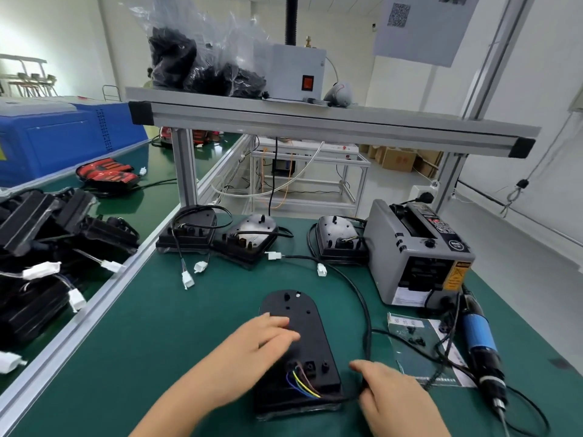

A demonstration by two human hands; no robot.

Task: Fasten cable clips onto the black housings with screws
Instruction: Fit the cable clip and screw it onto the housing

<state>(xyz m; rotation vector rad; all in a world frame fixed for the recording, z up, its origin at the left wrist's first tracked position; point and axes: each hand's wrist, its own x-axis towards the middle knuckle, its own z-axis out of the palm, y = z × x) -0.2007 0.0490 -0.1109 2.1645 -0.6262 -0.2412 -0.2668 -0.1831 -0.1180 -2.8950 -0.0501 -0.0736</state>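
- The black housing [310, 329] lies flat on the green worktop [176, 326], near the front edge, its rounded end pointing away from the person.
- The left hand [268, 339] rests on the housing's left side, fingers straight and spread, reaching over its middle without gripping anything.
- The right hand [389, 398] is just off the housing's near right corner. Thumb and forefinger close round the black cable [367, 335] that loops out from that corner (the hand is motion-blurred, so the grip is hard to see clearly).
- Coloured wires [301, 384] (blue, yellow, brown) leave the housing's near end, between the two hands.
- A few small black cable clips [415, 340] sit on a leaflet [407, 357] to the right of the housing, beyond the right hand.
- The blue electric screwdriver [481, 339] lies on the worktop's right side, apart from both hands.
- Three more housings [249, 238] stand in a row at the back, beside a grey tape dispenser [419, 257].
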